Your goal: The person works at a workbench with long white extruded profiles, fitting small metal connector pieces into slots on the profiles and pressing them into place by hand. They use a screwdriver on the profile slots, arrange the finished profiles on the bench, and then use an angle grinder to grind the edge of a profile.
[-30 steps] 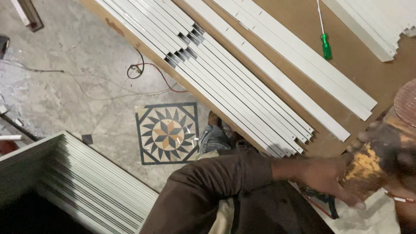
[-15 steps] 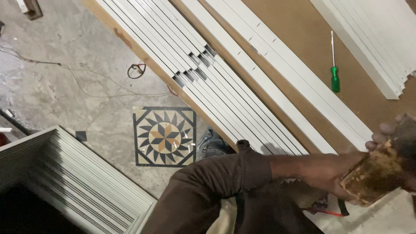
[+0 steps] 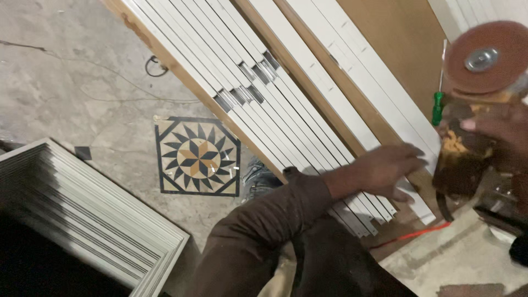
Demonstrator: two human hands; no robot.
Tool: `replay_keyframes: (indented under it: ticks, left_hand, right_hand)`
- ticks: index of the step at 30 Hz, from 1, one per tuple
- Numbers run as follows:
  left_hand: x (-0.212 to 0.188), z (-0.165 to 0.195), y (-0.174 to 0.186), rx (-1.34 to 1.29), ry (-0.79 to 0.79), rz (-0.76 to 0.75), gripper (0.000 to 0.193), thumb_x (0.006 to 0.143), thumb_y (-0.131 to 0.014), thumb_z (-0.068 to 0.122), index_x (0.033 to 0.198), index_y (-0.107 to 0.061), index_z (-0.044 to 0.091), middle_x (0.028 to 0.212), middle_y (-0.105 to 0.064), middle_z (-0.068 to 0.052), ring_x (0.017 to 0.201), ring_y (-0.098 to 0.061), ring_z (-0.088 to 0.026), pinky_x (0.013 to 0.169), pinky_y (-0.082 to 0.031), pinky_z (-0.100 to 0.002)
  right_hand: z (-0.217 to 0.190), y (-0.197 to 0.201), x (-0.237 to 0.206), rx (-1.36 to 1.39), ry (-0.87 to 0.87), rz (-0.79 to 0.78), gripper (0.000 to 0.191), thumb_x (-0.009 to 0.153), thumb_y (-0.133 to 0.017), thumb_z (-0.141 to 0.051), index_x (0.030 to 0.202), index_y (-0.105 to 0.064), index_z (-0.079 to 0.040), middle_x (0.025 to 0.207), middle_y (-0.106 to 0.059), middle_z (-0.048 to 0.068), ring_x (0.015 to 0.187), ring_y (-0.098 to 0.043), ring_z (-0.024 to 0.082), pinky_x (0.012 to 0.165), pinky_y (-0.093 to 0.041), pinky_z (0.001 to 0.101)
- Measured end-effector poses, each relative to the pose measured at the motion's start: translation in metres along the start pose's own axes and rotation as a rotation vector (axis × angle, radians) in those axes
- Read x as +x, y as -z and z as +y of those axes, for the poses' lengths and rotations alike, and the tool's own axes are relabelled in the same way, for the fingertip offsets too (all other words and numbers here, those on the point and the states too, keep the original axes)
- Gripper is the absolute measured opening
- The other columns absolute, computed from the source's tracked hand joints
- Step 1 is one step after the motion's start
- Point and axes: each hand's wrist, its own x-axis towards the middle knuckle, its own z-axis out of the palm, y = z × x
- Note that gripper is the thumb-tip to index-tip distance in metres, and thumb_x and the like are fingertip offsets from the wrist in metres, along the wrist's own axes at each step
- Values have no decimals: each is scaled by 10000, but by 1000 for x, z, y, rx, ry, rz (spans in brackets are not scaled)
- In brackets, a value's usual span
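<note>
Resting flat on white metal strips [image 3: 308, 126]: left hand [image 3: 393, 170], fingers spread and open, pressing the strips near their lower ends, close to the near edge of the counter [image 3: 396, 38]. Dark brown sleeve [image 3: 264, 225] runs from it down toward the bottom of the view.

Angle grinder [image 3: 467, 143]: held up at the right edge of the view, above the counter's near right part. Reddish-brown disc [image 3: 484, 55] faces the camera, silver nut at its centre. Body dusty, coated with sawdust. Right hand [image 3: 503, 129] closed around the body; fingers partly blurred.

Strips: many, long, laid side by side, running diagonally from the far left to the near right of the brown board counter. Several end partway along, showing open grey ends.

Screwdriver [image 3: 438, 107]: green handle, lying on the counter just behind the grinder, mostly hidden.

Red cord [image 3: 410, 236]: on the floor beside the counter's near edge.

Floor [image 3: 71, 93]: grey stone, with a star-patterned inlay tile [image 3: 198, 157]. Stacked white frames [image 3: 88, 214] at lower left.
</note>
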Motion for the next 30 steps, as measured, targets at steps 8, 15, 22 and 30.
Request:
replay_keyframes:
  ticks: [8, 15, 22, 30]
  left_hand:
    - [15, -49, 72, 645, 194, -85, 266, 865, -664, 258, 1117, -699, 180, 1270, -586, -94, 1287, -491, -290, 1106, -376, -462]
    - [12, -47, 57, 661, 65, -6, 99, 821, -655, 222, 848, -737, 172, 1011, -663, -28, 1045, -629, -252, 896, -491, -394]
    - [17, -50, 49, 571, 128, 75, 137, 739, -656, 247, 826, -757, 214, 938, -658, -15, 1026, -621, -241, 905, -467, -391]
    - [13, -62, 39, 598, 34, 202, 63, 762, -676, 221, 798, -722, 199, 940, -648, -32, 1031, -613, -259, 945, -459, -410]
  right_hand:
    - [-93, -53, 40, -632, 305, 132, 486, 831, -832, -147, 1211, -626, 75, 1000, -736, 222, 896, -757, 330, 811, -631, 470]
    - [-104, -113, 74, -761, 411, -80, 602, 711, -886, -212, 1211, -647, 23, 1062, -743, 164, 921, -736, 262, 837, -589, 430]
    - [-85, -109, 103, -825, 507, -161, 562, 755, -865, -246, 1219, -677, 9, 1086, -745, 127, 952, -734, 236, 866, -589, 390]
    - [-74, -100, 117, -865, 555, -113, 577, 774, -885, -251, 1231, -678, 33, 1114, -744, 145, 971, -724, 238, 888, -568, 386]
